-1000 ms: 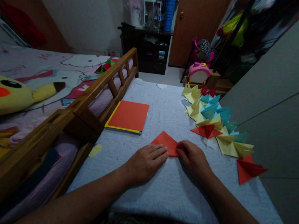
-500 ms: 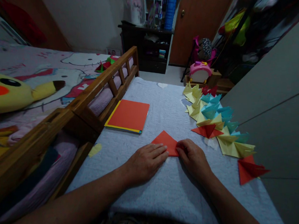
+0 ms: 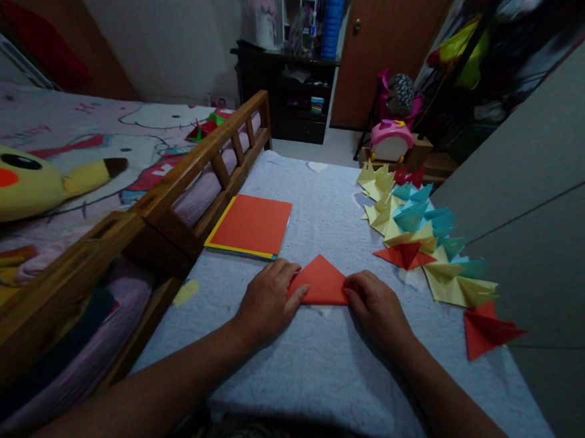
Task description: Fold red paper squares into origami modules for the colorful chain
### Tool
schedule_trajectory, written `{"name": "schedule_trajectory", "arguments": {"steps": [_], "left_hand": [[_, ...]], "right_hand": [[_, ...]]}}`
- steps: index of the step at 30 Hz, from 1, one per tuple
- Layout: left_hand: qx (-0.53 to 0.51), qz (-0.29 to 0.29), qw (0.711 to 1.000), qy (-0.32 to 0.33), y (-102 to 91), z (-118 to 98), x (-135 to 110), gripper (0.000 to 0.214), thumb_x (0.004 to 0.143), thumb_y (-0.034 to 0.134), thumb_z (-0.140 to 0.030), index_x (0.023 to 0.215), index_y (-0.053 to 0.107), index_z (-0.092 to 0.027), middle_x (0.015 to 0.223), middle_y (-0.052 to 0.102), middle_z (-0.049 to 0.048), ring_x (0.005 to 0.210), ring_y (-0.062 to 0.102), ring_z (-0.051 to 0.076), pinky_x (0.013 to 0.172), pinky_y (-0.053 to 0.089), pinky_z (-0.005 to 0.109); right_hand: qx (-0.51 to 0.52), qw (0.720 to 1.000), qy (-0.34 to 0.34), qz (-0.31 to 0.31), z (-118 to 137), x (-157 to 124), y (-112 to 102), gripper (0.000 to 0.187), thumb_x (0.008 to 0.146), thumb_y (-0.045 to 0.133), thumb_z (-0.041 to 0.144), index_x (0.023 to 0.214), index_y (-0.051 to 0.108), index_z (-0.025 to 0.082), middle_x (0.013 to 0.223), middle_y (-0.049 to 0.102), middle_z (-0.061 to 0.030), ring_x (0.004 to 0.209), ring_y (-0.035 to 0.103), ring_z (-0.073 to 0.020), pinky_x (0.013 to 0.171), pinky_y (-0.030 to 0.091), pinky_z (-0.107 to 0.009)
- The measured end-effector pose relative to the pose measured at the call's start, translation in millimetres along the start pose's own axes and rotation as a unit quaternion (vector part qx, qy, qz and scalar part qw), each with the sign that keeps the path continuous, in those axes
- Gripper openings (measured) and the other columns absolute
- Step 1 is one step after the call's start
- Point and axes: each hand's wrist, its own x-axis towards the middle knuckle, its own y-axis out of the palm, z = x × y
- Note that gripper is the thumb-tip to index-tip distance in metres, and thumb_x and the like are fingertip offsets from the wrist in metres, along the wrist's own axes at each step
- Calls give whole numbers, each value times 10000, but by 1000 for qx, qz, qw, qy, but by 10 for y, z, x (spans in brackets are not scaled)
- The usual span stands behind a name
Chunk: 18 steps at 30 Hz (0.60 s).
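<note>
An orange-red sheet of origami paper, folded into a triangle with its point facing away from me, lies flat on the light blue cloth. My left hand grips its left corner, thumb on top of the paper and fingers along the far edge. The right corner is pinched between the thumb and curled fingers of my right hand. Beyond my left hand is a stack of square paper, orange on top with yellow showing beneath.
Folded paper figures in yellow, blue and red line the right side of the cloth. A wooden bed rail runs along the left, with a yellow plush toy behind it. A pale cabinet stands at right.
My left hand has slid left from the middle of the paper's lower edge to its left corner, its thumb now spread onto the sheet. My right hand stays at the right corner.
</note>
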Motion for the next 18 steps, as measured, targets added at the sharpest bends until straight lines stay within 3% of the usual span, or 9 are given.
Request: {"name": "schedule_trajectory", "arguments": {"steps": [6,9,13,18], "left_hand": [[-1,85,995,-57,-82,-42,119,459,859,652,-281,1282,554,-132,1199,633,157,1038,635,283,909,508,413],[-11,120,990,-73,-115,-30,237,511,811,681,-286,1278,548,-126,1121,673,137,970,649,269,837,500,371],[-25,147,983,-107,-138,-17,388,421,765,700,-310,1147,608,-159,947,703,74,835,648,241,684,447,309],[-28,155,980,-118,-137,-57,468,157,739,695,-279,858,647,-187,755,644,24,716,598,204,609,368,275]], "right_hand": [[-4,1000,-6,2,-8,-5,14,107,908,532,197,913,639,205,914,673,-56,860,624,-223,779,448,-342],[-4,1000,-8,-4,-11,-9,20,110,913,525,197,909,634,207,913,673,-56,861,623,-221,780,447,-340],[-4,1000,-9,-7,-12,-11,23,107,908,523,198,904,630,208,903,674,-56,852,622,-219,767,446,-336],[4,1000,-7,-15,-18,-20,38,149,918,504,214,997,629,193,960,683,-76,888,628,-232,801,460,-363]]}}
